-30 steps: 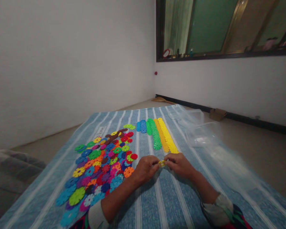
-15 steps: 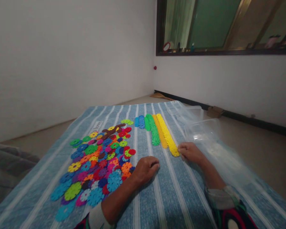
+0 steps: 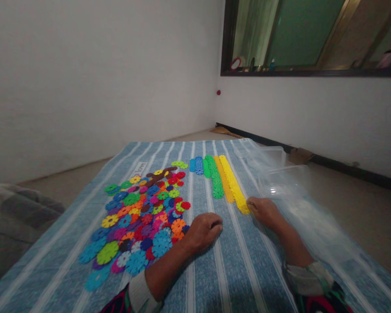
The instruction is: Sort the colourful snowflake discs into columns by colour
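Note:
A long row of overlapping yellow snowflake discs lies on the striped cloth. My right hand is at its near end, fingers closed at the last yellow disc. To the left of that hand, my left hand rests on the cloth with curled fingers; anything inside them is hidden. Beside the yellow row run an orange row, a long green row, a short green row and short blue rows. A large mixed heap of coloured snowflake discs spreads left of my left hand.
Clear plastic boxes stand on the right side of the blue-and-white striped cloth. A few lime discs lie at the far end. Grey fabric is at the far left. Walls and a window stand behind.
The whole view has shifted slightly, so everything appears a little further right. Both hands keep nearly the same places relative to the discs; the rows look unchanged.

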Motion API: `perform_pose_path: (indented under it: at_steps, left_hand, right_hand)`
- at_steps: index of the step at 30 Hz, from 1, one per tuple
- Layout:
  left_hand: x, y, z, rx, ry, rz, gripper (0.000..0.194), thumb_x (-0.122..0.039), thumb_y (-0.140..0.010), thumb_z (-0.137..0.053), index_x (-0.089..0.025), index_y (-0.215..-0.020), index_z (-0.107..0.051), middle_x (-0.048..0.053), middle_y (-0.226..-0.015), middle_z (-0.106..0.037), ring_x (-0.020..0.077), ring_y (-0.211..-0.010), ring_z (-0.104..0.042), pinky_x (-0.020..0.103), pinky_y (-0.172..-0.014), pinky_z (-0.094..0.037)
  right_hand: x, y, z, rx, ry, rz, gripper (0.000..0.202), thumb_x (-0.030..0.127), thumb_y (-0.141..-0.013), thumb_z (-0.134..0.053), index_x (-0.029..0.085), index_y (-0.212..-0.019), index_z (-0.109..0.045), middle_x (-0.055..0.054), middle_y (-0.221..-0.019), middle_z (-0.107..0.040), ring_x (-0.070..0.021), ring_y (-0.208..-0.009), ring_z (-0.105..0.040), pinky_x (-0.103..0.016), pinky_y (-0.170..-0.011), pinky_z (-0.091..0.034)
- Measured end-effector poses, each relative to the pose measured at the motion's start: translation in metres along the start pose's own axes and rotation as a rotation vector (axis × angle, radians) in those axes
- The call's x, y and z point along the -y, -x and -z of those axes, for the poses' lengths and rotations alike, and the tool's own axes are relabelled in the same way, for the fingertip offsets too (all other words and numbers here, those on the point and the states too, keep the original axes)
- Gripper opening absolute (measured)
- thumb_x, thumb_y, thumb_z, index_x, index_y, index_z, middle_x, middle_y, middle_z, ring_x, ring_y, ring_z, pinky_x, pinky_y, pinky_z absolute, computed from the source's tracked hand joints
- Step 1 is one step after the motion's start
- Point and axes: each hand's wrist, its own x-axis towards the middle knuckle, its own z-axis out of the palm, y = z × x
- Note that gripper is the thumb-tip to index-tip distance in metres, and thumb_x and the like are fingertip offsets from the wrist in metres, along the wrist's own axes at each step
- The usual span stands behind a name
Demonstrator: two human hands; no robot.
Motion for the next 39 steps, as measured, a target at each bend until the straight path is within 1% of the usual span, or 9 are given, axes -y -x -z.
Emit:
perform_pose_path:
  at_steps: [3,7,13,15,20,22,25,31,39]
  left_hand:
    - [0.001,0.000,0.000,0.003,0.008,0.001,0.019,-0.022,-0.080,-0.047,-0.017,-0.078,-0.066,0.003,-0.079,-0.066,0.0154,-0.079,-0.061,0.025,-0.075,-0.044]
    - [0.001,0.001,-0.001,0.008,0.023,0.019,0.019,-0.021,-0.080,-0.048,-0.017,-0.079,-0.066,0.003,-0.080,-0.066,0.0151,-0.079,-0.060,0.024,-0.073,-0.043]
    - [-0.002,0.002,0.002,0.005,0.024,0.011,0.019,-0.021,-0.080,-0.047,-0.017,-0.079,-0.065,0.003,-0.079,-0.065,0.0152,-0.079,-0.060,0.024,-0.074,-0.043]
    - [-0.002,0.002,0.002,0.006,0.022,0.011,0.019,-0.021,-0.079,-0.047,-0.017,-0.079,-0.065,0.003,-0.080,-0.065,0.0153,-0.079,-0.060,0.024,-0.074,-0.043]
    - [0.002,0.002,-0.001,0.013,0.009,0.014,0.017,-0.020,-0.078,-0.048,-0.017,-0.077,-0.064,0.003,-0.080,-0.066,0.0153,-0.079,-0.059,0.024,-0.075,-0.044]
    - [0.002,0.002,-0.001,0.015,0.006,0.020,0.017,-0.021,-0.079,-0.047,-0.017,-0.078,-0.064,0.003,-0.081,-0.066,0.0154,-0.080,-0.059,0.024,-0.075,-0.044]
    - [0.001,0.002,-0.001,0.014,0.008,0.026,0.017,-0.021,-0.079,-0.047,-0.017,-0.080,-0.064,0.003,-0.082,-0.066,0.0156,-0.081,-0.059,0.024,-0.075,-0.043]
    - [0.000,0.002,-0.001,0.015,0.009,0.011,0.017,-0.020,-0.078,-0.047,-0.017,-0.078,-0.063,0.002,-0.079,-0.063,0.0151,-0.079,-0.057,0.024,-0.073,-0.042]
    - [-0.001,0.005,-0.001,-0.007,0.041,-0.003,0.015,-0.020,-0.077,-0.048,-0.016,-0.077,-0.063,0.002,-0.077,-0.062,0.0147,-0.076,-0.056,0.024,-0.072,-0.041]
  right_hand:
    - [0.007,0.000,-0.001,-0.026,0.096,-0.013,0.028,0.025,-0.095,-0.040,0.020,-0.093,-0.068,-0.007,-0.081,-0.072,-0.0164,-0.070,-0.063,-0.026,-0.057,-0.024]
    - [0.013,-0.001,-0.003,-0.032,0.114,0.012,0.028,0.023,-0.095,-0.041,0.021,-0.091,-0.069,-0.006,-0.084,-0.073,-0.0161,-0.072,-0.065,-0.025,-0.057,-0.026]
    - [0.009,-0.002,-0.008,-0.104,0.000,-0.019,0.031,0.026,-0.094,-0.042,0.021,-0.116,-0.065,-0.008,-0.098,-0.074,-0.0189,-0.083,-0.068,-0.025,-0.065,-0.037]
    - [0.005,-0.001,-0.007,-0.116,-0.042,-0.047,0.033,0.027,-0.094,-0.042,0.020,-0.119,-0.064,-0.008,-0.099,-0.074,-0.0194,-0.083,-0.068,-0.025,-0.067,-0.038]
    - [-0.005,0.003,0.003,-0.013,-0.118,-0.099,0.030,0.036,-0.087,-0.052,0.017,-0.105,-0.068,-0.007,-0.084,-0.072,-0.0188,-0.075,-0.064,-0.025,-0.063,-0.036]
    - [-0.006,0.004,0.005,0.040,-0.127,-0.110,0.031,0.040,-0.080,-0.061,0.016,-0.098,-0.069,-0.008,-0.084,-0.072,-0.0193,-0.075,-0.063,-0.025,-0.061,-0.034]
    - [-0.005,0.004,0.003,0.098,-0.118,-0.131,0.028,0.037,-0.074,-0.067,0.015,-0.091,-0.068,-0.008,-0.087,-0.071,-0.0196,-0.077,-0.062,-0.025,-0.061,-0.033]
    - [-0.001,0.003,-0.001,0.123,-0.139,-0.152,0.016,0.032,-0.079,-0.061,0.017,-0.082,-0.066,-0.006,-0.082,-0.069,-0.0164,-0.073,-0.059,-0.025,-0.060,-0.030]
    - [0.002,0.002,-0.003,0.114,-0.095,-0.159,0.016,0.030,-0.082,-0.057,0.017,-0.079,-0.065,-0.005,-0.076,-0.067,-0.0153,-0.067,-0.056,-0.025,-0.056,-0.025]
